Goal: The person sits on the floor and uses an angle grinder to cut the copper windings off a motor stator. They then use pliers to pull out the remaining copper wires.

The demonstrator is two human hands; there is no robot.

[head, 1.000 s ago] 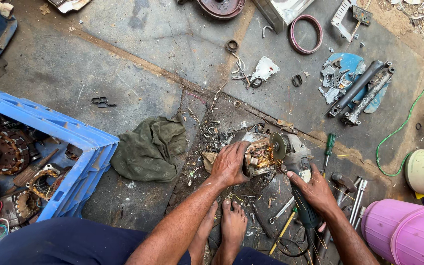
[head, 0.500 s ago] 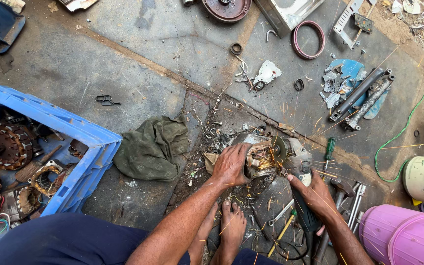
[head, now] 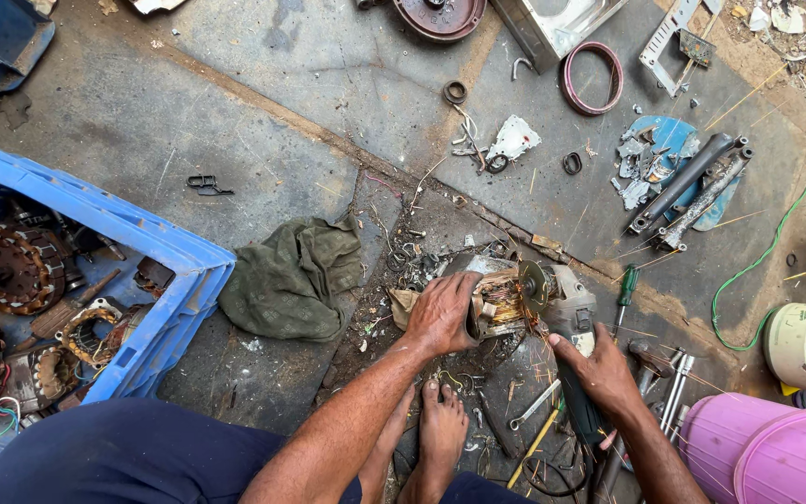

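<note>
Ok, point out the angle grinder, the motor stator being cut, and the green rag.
angle grinder [head: 571, 313], head view, grey body behind the disc.
motor stator [head: 496, 303], head view, exposed copper windings.
green rag [head: 291, 280], head view, middle of the crumpled cloth.

Daylight falls on a stained grey concrete floor [head: 263, 112] crossed by a rusty diagonal seam. A blue plastic crate [head: 156, 247] stands at the left, a crumpled olive-green cloth [head: 291, 280] lies beside it, a pink plastic tub [head: 757, 448] sits at the lower right, and small metal scrap is scattered about.
</note>
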